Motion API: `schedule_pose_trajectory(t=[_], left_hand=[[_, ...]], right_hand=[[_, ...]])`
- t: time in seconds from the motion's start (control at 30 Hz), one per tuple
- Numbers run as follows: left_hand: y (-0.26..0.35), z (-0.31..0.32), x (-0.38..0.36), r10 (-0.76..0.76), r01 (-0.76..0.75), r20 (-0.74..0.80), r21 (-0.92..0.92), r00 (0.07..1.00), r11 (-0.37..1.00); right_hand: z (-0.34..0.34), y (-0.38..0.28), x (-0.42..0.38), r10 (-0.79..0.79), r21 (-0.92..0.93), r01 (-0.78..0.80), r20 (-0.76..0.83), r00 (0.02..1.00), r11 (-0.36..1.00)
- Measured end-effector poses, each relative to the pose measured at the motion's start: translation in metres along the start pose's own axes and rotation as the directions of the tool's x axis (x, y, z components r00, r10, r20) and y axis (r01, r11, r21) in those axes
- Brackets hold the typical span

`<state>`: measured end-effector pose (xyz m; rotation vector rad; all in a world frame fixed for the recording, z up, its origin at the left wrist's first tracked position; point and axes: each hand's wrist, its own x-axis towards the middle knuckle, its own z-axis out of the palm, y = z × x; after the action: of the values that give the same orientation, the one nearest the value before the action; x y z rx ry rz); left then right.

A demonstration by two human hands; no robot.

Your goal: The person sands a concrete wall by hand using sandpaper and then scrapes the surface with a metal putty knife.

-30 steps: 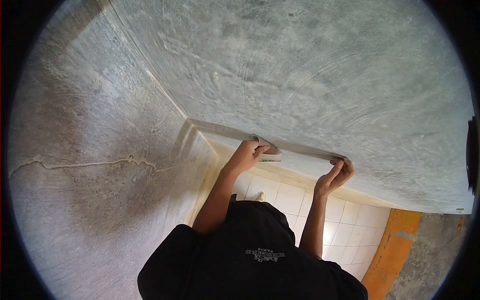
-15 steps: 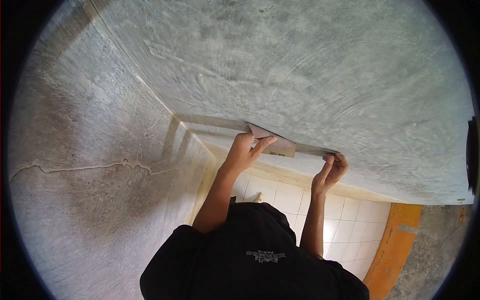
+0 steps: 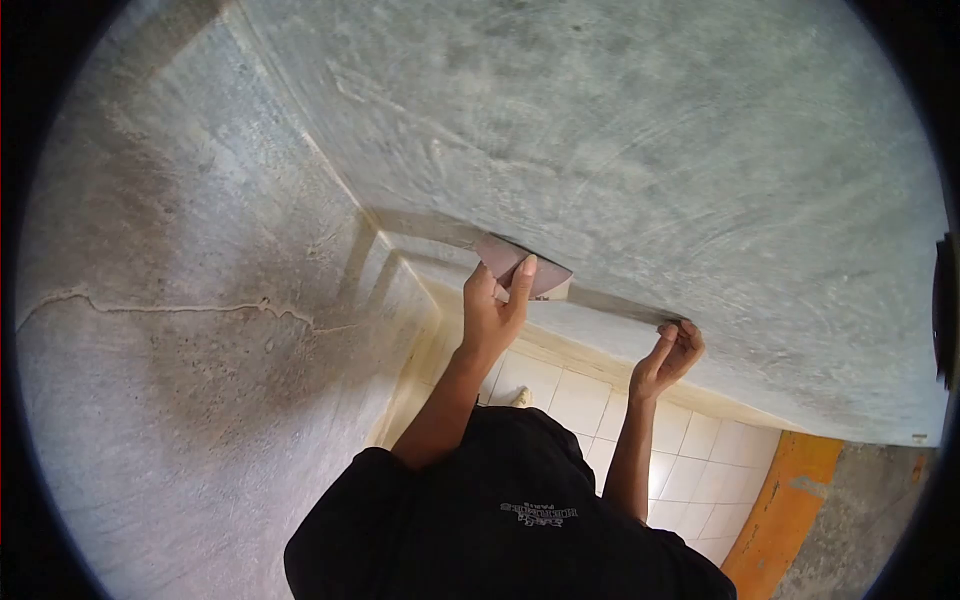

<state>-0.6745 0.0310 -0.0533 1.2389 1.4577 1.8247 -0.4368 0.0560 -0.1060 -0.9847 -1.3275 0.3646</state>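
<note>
A folded sheet of sandpaper (image 3: 545, 275), pinkish on one face and tan on the back, is pinched in my left hand (image 3: 492, 305), thumb on top. The sheet lies close to the grey plastered wall (image 3: 640, 160). To the right, my right hand (image 3: 672, 358) is raised near the same wall, its fingers curled and thumb close to them. Whether something small is between those fingertips cannot be made out. The left hand's fingers are partly hidden behind the sheet.
Another grey wall (image 3: 200, 400) with a long crack stands on the left and meets the first at a corner. Below are white floor tiles (image 3: 575, 395) and an orange strip (image 3: 785, 515). A dark object (image 3: 945, 310) is at the right edge.
The sandpaper has turned in my left hand, showing more of its pinkish face, and the left thumb now points upward. My right hand appears slightly lower. The view of the walls has shifted.
</note>
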Motion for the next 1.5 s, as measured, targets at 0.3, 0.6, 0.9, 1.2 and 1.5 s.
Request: schedule_pose_trajectory(t=[0.3,0.6,0.9,1.2,1.5], left_hand=[[-0.061,0.022,-0.02,-0.119,0.03,-0.251,-0.331,0.961,0.943],[0.043,0.021,0.057,0.388,-0.489,-0.399,-0.189,0.831,0.852],[0.01,0.039,0.033,0.45,-0.462,-0.385,0.068,0.806,0.884],[0.015,0.037,0.055,0.616,-0.597,-0.438,0.199,0.655,0.777],[0.041,0.044,0.063,0.558,-0.512,-0.525,0.247,0.642,0.822]], right_hand=[[0.001,0.004,-0.001,-0.037,-0.062,0.037,0.004,0.999,0.997],[0.0,0.005,-0.002,-0.034,-0.075,0.035,0.016,0.999,0.997],[0.0,0.01,0.001,-0.078,-0.109,0.08,0.023,0.997,0.991],[0.001,0.009,0.0,-0.115,-0.108,0.119,0.04,0.993,0.987],[0.002,0.006,0.003,-0.15,-0.186,0.16,0.066,0.986,0.969]])
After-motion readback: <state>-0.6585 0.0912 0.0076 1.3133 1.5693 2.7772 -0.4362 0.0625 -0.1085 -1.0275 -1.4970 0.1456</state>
